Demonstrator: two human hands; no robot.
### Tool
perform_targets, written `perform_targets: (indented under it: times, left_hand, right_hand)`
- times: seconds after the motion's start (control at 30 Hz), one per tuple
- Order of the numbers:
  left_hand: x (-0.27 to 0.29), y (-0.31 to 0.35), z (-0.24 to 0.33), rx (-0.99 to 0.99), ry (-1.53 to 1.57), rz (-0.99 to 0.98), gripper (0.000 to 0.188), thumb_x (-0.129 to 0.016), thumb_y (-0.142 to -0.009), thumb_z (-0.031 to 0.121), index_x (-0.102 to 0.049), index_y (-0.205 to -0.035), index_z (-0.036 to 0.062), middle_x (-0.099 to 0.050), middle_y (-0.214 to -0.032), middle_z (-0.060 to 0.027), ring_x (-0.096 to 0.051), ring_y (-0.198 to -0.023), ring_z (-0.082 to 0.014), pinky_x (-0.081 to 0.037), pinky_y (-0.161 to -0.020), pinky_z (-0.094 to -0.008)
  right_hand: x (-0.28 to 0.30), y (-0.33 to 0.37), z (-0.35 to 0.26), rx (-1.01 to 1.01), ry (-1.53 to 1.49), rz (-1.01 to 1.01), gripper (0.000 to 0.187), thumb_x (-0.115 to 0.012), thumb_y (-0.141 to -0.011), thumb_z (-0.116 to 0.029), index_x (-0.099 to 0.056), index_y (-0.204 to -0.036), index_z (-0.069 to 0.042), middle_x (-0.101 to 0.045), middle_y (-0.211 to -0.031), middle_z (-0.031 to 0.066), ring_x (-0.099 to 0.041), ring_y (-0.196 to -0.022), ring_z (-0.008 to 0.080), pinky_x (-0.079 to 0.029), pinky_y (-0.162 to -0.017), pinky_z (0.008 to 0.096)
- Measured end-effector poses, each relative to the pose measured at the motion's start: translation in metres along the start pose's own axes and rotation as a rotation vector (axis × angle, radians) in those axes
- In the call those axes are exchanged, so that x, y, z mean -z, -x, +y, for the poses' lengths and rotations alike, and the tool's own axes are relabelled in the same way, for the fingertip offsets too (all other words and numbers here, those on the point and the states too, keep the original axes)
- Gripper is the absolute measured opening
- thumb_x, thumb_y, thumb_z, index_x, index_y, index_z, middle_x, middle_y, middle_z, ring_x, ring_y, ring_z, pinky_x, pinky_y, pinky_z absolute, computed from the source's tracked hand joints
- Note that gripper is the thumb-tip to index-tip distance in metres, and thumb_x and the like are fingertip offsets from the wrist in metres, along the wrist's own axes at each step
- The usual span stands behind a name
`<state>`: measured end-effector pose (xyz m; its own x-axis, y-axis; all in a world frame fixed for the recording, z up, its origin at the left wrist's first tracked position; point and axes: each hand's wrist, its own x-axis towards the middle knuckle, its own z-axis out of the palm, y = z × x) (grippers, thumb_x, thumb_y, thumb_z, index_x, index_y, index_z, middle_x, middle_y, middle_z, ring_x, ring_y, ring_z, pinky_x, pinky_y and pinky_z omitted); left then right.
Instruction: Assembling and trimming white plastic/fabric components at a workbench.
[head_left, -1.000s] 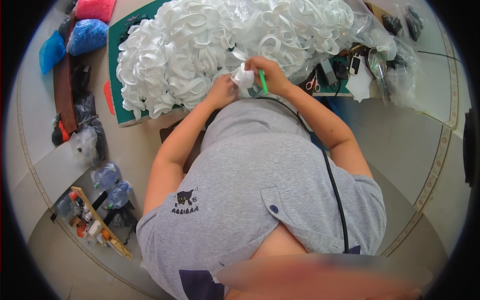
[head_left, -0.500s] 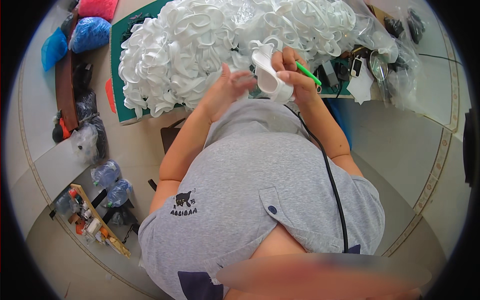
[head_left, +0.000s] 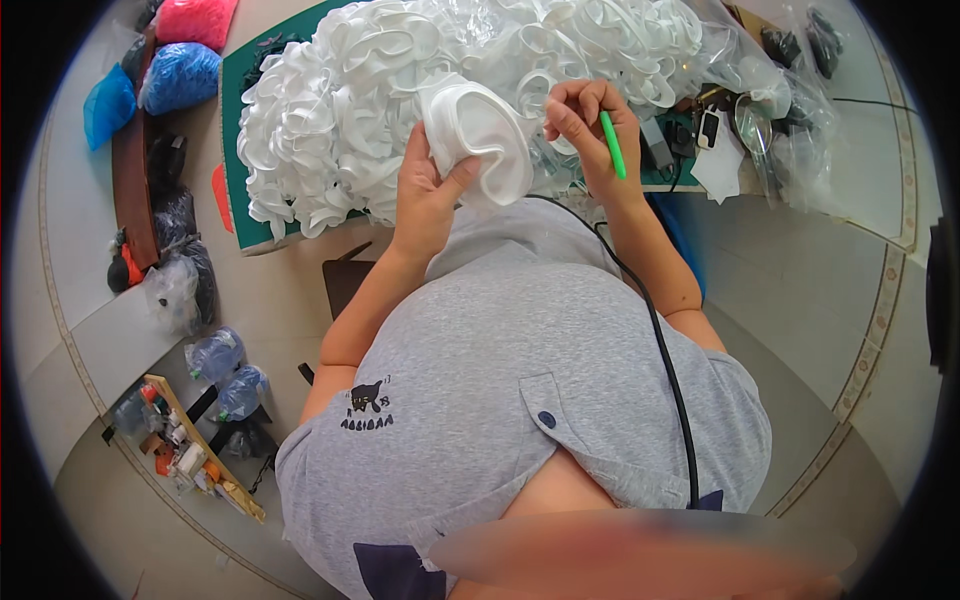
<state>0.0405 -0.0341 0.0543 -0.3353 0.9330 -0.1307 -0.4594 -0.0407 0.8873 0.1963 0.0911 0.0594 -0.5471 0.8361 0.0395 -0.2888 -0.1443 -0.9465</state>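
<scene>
My left hand (head_left: 428,200) is closed on a white, curved, band-like piece (head_left: 512,150), bent into a loop with a raised rim. The thumb presses its near edge while the other fingers sit behind it. To the right, my right hand (head_left: 605,130) holds a slim bright-green tool (head_left: 613,145) against the palm; its kind cannot be made out. Thumb and forefinger of that hand come together just right of the white piece, apart from it. Behind both hands rises a large heap of similar white looped pieces (head_left: 350,110).
The heap covers much of a green-topped table (head_left: 232,160). At its right lie clear plastic bags (head_left: 805,150), a grey box-shaped device (head_left: 656,145) and a white paper piece (head_left: 718,172). A black cable (head_left: 655,320) runs down my front. Blue and pink bags (head_left: 180,75) stand at the left.
The white piece has passed from my right hand to my left and moved left. My left hand has closed on it; my right has drawn away, keeping the green tool.
</scene>
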Motion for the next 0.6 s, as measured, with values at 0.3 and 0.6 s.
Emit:
perform_targets:
  times: [0.3, 0.6]
  left_hand:
    - [-0.001, -0.001, 0.002, -0.064, 0.054, -0.087, 0.032, -0.05, -0.096, 0.017, -0.048, -0.122, -0.0007, -0.058, -0.113, -0.0073, -0.057, -0.099, -0.0125, -0.044, -0.085, -0.0244]
    - [0.006, -0.007, -0.005, -0.019, 0.034, 0.207, 0.027, -0.048, -0.099, 0.024, -0.05, -0.117, 0.0029, -0.062, -0.105, -0.0052, -0.061, -0.09, -0.0107, -0.051, -0.079, -0.0276]
  right_hand:
    - [-0.037, -0.013, 0.003, 0.519, 0.721, -0.242, 0.034, -0.073, -0.074, 0.001, -0.039, -0.071, -0.005, -0.062, -0.081, 0.0101, -0.058, -0.066, 0.0171, -0.048, -0.06, 0.026]
    - [-0.02, -0.018, 0.013, 0.425, 0.585, -0.109, 0.029, -0.053, -0.082, 0.014, -0.035, -0.067, -0.003, -0.063, -0.079, 0.0126, -0.056, -0.065, 0.0134, -0.047, -0.06, 0.0238]
